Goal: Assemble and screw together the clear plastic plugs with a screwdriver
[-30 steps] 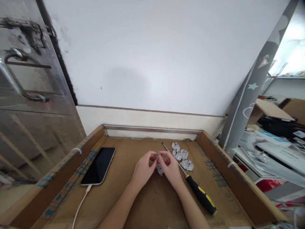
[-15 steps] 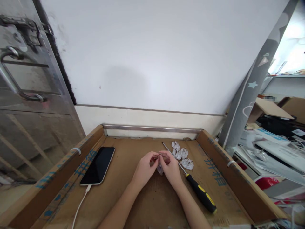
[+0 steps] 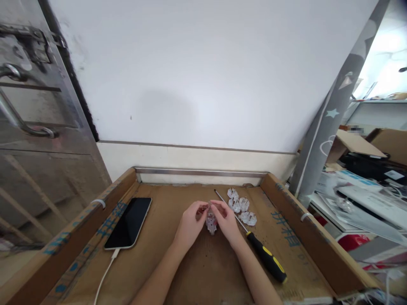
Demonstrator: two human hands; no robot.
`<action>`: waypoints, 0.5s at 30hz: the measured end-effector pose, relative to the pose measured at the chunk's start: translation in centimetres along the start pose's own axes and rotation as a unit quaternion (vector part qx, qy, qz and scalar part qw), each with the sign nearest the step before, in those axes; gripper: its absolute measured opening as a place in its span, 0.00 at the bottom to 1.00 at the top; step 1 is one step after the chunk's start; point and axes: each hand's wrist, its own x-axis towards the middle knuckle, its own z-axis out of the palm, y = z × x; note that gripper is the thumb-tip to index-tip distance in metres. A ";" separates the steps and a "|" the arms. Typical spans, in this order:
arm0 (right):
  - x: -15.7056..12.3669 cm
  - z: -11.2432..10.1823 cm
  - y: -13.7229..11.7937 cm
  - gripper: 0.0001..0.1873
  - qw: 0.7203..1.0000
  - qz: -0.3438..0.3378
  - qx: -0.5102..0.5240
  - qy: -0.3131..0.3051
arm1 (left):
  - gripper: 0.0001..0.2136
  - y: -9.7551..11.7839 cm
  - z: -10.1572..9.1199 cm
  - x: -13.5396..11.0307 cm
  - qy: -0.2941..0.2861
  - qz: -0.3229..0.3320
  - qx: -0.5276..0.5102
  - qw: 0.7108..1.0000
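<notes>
Clear plastic marks the small plug (image 3: 211, 222) that both hands pinch between their fingertips, just above the middle of the cardboard tray (image 3: 280, 199). The left hand (image 3: 190, 222) grips it from nine o'clock, and the right hand (image 3: 226, 219) closes on its top from three o'clock. Four more clear plugs (image 3: 241, 206) sit in a cluster at two o'clock, touching one another. A screwdriver (image 3: 252, 242) lies just beside the right wrist, and a phone (image 3: 129, 222) on a white cable rests at nine o'clock. Working such small parts likely goes best with a steady left hand and the piece held low over the tray.
</notes>
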 end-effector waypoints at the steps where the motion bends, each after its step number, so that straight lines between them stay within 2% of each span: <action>1: 0.1 0.0 0.0 0.26 1.000 0.013 0.010 -0.004 | 0.07 0.0 0.0 0.0 0.002 0.000 -0.003 1.000; 9: -0.1 -0.2 -0.3 0.29 0.992 0.089 0.075 -0.048 | 0.08 0.4 0.0 0.1 -0.009 0.002 -0.025 1.000; 15: -0.2 -0.3 -0.3 0.27 0.989 0.093 0.111 -0.043 | 0.08 0.3 0.2 0.1 -0.005 -0.006 -0.021 1.000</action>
